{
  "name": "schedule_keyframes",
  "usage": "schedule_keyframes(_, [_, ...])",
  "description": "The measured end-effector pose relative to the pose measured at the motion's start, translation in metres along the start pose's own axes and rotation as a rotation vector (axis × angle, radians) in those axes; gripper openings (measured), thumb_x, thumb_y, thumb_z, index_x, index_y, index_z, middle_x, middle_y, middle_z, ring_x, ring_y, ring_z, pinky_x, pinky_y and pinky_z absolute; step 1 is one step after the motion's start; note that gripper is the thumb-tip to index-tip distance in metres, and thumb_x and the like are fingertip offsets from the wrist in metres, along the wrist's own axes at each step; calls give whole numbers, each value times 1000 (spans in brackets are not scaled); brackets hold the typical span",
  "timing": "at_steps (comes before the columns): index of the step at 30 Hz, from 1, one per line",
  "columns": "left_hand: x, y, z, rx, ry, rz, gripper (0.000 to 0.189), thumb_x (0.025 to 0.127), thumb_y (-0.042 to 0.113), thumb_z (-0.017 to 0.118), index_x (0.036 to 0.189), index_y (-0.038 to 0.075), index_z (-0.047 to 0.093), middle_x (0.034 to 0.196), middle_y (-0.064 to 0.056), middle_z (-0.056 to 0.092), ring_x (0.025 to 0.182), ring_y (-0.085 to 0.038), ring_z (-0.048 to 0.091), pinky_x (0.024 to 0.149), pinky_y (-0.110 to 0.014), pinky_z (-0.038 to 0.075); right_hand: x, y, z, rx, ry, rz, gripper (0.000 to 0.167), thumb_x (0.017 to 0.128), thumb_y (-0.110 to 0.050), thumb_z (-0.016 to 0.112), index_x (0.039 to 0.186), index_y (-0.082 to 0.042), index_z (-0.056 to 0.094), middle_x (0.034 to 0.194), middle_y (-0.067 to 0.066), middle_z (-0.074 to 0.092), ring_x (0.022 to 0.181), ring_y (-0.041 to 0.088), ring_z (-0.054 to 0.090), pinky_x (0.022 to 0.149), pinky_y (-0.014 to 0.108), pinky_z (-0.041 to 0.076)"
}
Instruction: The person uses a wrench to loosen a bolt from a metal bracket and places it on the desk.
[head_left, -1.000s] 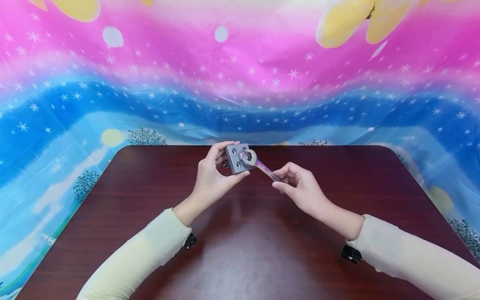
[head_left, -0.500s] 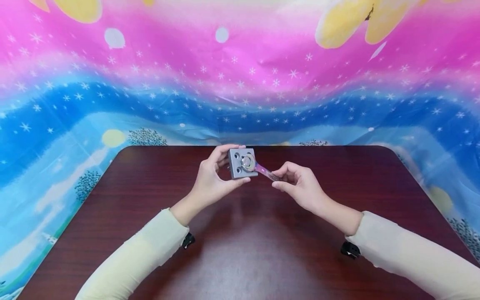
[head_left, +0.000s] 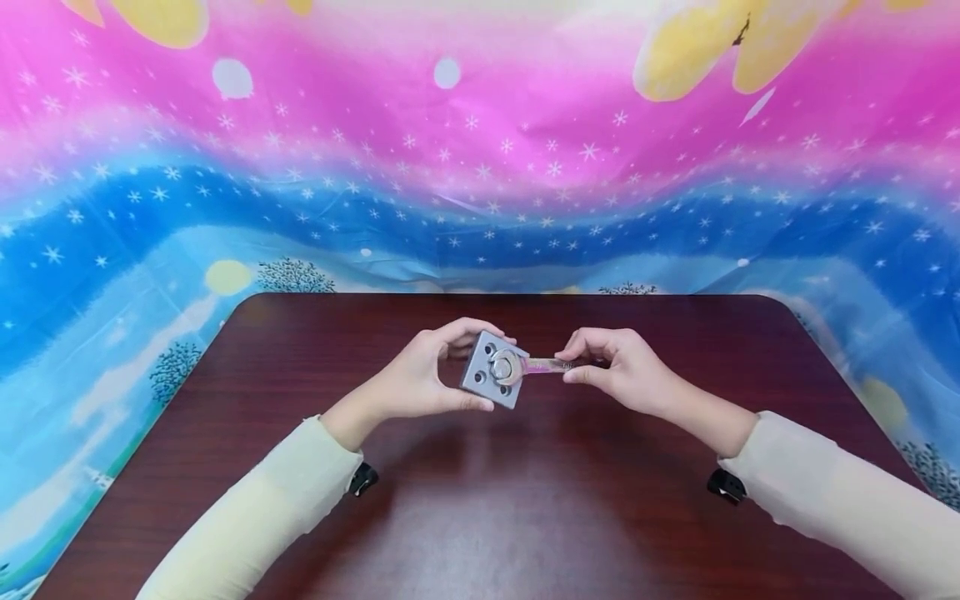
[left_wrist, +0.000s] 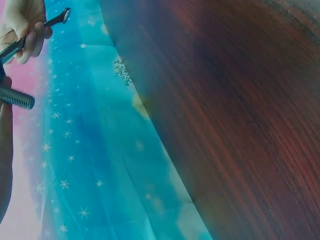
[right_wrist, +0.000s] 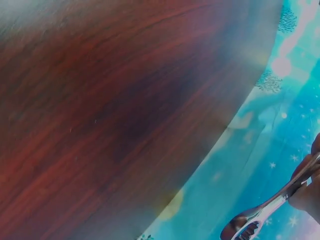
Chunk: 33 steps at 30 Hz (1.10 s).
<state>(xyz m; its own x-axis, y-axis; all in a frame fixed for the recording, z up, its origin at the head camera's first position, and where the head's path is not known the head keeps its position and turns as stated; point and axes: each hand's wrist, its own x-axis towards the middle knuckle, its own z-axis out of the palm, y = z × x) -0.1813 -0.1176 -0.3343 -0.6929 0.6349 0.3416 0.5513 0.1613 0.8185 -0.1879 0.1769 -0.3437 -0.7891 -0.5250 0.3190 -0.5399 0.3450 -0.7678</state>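
In the head view my left hand (head_left: 412, 375) grips a square grey metal block (head_left: 491, 389) with holes by its edges, thumb along the lower side. A bolt's head (head_left: 502, 364) stands at the middle of the block's face. My right hand (head_left: 630, 367) pinches the shiny wrench (head_left: 543, 365), whose near-level handle leads to an end lying around the bolt head. Below the block, the threaded bolt shank (left_wrist: 19, 98) shows in the left wrist view. The wrench's free ring end (right_wrist: 247, 229) sticks out past my fingers in the right wrist view.
Both hands are held above a dark reddish wooden table (head_left: 480, 517). Behind it hangs a pink and blue printed cloth (head_left: 480, 192), close to the table's far edge. Each sleeve cuff carries a small black device (head_left: 726, 485).
Both hands have come lower and nearer, and the block has tilted. The wrench handle has swung from a downward slant to almost level, while its end has settled around the bolt head.
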Motion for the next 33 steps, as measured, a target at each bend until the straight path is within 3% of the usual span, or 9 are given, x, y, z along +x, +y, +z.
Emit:
schedule_keyframes(6, [-3,0,1,-68,-101,-17,73,71,3,88,134,13,52,125,-4,69,106,-13,68,91,-31,58,4,0,-6,-15,-70,-78,19,79,7,76,91,-7,73,90,7,74,76,3,64,60,21,51])
schedule_keyframes(13, [-5,-4,6,-162,-240,-30,72,72,3,87,134,6,51,120,-11,70,105,-16,69,92,-33,57,8,3,-13,-22,-183,-128,20,79,1,79,92,-14,75,89,0,74,85,5,65,73,21,54])
schedule_keyframes(18, [-6,-7,10,-191,-266,-62,72,71,0,87,133,6,51,118,-11,70,104,-16,69,91,-35,58,10,4,-17,8,-238,-176,20,80,0,78,94,-12,75,90,2,73,86,7,66,76,21,54])
schedule_keyframes(21, [-8,-8,11,-195,-246,-78,72,71,0,87,133,5,51,118,-12,70,101,-17,69,90,-35,59,10,3,-20,-13,-237,-193,20,81,1,77,95,-13,75,91,1,73,86,8,65,76,21,54])
schedule_keyframes(24, [-10,-9,11,-173,-186,-86,72,70,1,88,132,9,52,117,-11,70,101,-16,69,92,-33,58,9,0,-24,-64,-198,-178,20,82,0,76,95,-15,74,92,0,73,86,7,65,73,21,53])
schedule_keyframes(33, [-9,-12,4,-71,101,-55,72,69,2,89,131,12,54,126,-5,68,107,-15,68,92,-33,58,-11,-4,-22,-156,31,17,21,83,-2,77,100,-14,74,84,-1,72,65,6,53,55,22,43])
